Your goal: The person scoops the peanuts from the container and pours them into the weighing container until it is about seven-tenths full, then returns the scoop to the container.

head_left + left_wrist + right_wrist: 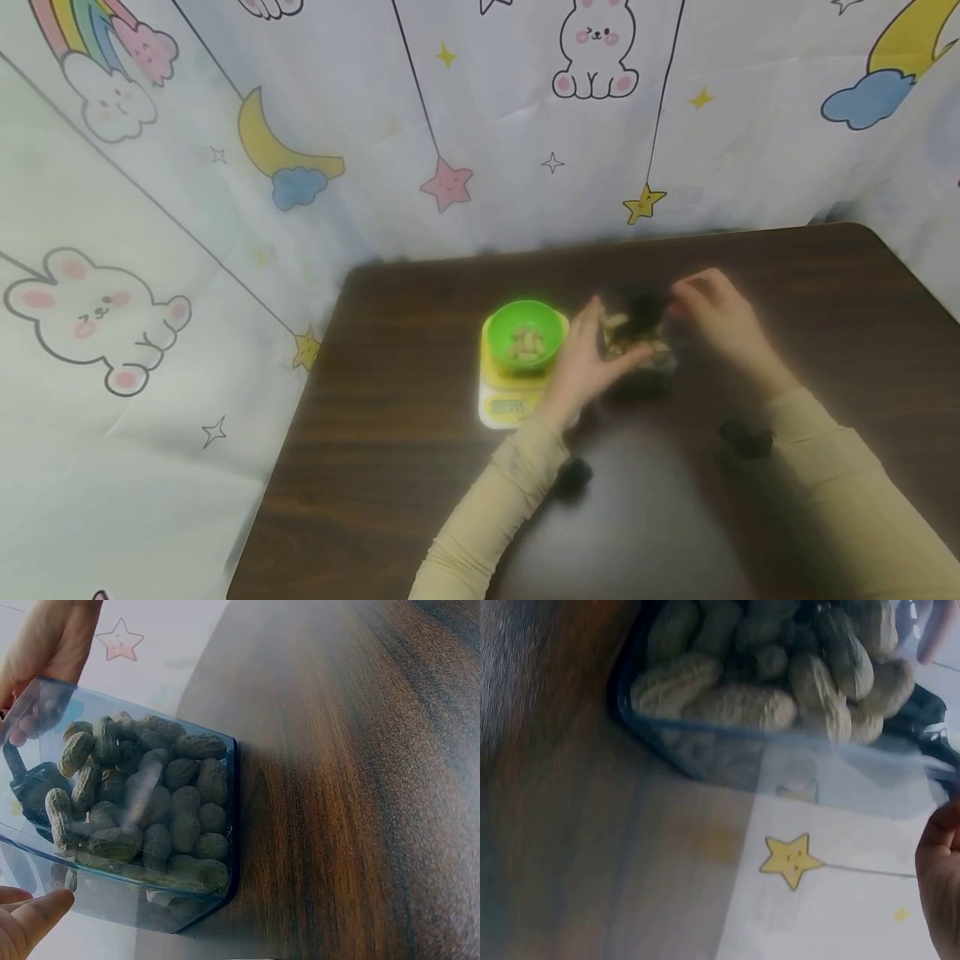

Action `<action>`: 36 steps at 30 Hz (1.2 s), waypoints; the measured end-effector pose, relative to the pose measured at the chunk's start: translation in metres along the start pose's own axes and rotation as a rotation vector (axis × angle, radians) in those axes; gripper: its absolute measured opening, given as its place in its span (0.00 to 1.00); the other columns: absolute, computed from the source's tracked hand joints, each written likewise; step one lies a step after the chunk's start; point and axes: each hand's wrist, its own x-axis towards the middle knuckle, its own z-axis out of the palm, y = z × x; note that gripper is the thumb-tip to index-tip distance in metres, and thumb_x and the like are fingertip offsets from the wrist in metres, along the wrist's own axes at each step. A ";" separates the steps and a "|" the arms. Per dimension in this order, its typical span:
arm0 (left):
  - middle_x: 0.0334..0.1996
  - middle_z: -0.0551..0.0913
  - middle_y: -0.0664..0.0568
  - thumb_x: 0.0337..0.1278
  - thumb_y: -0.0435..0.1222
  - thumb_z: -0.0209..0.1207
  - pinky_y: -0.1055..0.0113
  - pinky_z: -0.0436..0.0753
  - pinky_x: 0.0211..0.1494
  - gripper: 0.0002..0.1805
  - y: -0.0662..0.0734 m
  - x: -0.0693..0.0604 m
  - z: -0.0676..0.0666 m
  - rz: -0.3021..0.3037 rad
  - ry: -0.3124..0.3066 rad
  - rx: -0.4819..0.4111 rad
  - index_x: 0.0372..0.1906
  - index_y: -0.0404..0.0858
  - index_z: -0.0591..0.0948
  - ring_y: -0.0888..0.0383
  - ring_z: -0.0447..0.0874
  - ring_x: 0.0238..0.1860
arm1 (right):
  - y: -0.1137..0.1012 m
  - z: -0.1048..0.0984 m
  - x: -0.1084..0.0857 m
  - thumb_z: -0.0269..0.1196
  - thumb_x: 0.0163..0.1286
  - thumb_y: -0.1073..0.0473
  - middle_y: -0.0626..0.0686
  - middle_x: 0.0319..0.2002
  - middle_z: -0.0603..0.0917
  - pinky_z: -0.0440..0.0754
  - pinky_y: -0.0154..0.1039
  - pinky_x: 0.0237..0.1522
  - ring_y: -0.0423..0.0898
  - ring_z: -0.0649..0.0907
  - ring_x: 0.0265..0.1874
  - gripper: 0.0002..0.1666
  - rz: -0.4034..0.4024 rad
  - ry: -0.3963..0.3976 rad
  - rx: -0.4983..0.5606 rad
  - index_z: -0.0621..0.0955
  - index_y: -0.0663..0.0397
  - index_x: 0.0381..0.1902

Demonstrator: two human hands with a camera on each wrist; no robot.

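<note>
Gripping a clear box (855, 772) of peanuts (186, 825) with the left hand (581, 367), near the middle of the far edge of a dark wood desk (367, 433). Curling fingers along the left side of the box, laying a thumb across the near wall. Pinching the handle of a black scoop (41, 795) with the right hand (720, 327), fingers curled narrow at the upper right of the box, blurred in the head view. Showing, through the clear wall, the scoop's dark end beside heaped peanuts. Impossible to tell: box flat on the desk or slightly raised.

Displaying just left of the box, toward the desk's far left corner, a yellow-and-white scale (497, 386), with its display (510, 407) turned to the near edge, digits too blurred for a sure reading. Bearing a green bowl (510, 315) on top, with a small pile of pale nuts (527, 342) inside. Hiding part of the scale's right side behind the left hand. Reaching in over the near edge in pale yellow sleeves (487, 517). Backed by a white cloth (517, 121) printed with rabbits, stars, moons and clouds.
</note>
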 end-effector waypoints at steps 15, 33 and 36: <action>0.74 0.51 0.53 0.43 0.62 0.63 0.56 0.60 0.74 0.56 0.001 -0.001 0.000 0.011 0.010 0.033 0.74 0.48 0.48 0.55 0.54 0.73 | 0.001 0.000 -0.003 0.40 0.68 0.31 0.60 0.44 0.85 0.81 0.41 0.38 0.47 0.85 0.39 0.32 -0.066 -0.057 -0.286 0.69 0.45 0.56; 0.74 0.49 0.56 0.41 0.65 0.61 0.57 0.58 0.75 0.56 0.000 0.000 0.001 0.005 -0.003 0.029 0.73 0.53 0.45 0.57 0.51 0.74 | 0.005 0.009 -0.002 0.51 0.66 0.36 0.42 0.32 0.85 0.85 0.47 0.26 0.43 0.84 0.29 0.20 -0.030 0.055 0.025 0.70 0.41 0.46; 0.74 0.49 0.56 0.41 0.64 0.61 0.57 0.58 0.75 0.57 0.000 0.000 0.001 0.008 -0.001 0.031 0.73 0.53 0.45 0.57 0.52 0.73 | 0.004 0.008 -0.002 0.49 0.67 0.34 0.41 0.33 0.85 0.85 0.44 0.28 0.40 0.83 0.31 0.23 -0.029 0.044 -0.031 0.69 0.42 0.49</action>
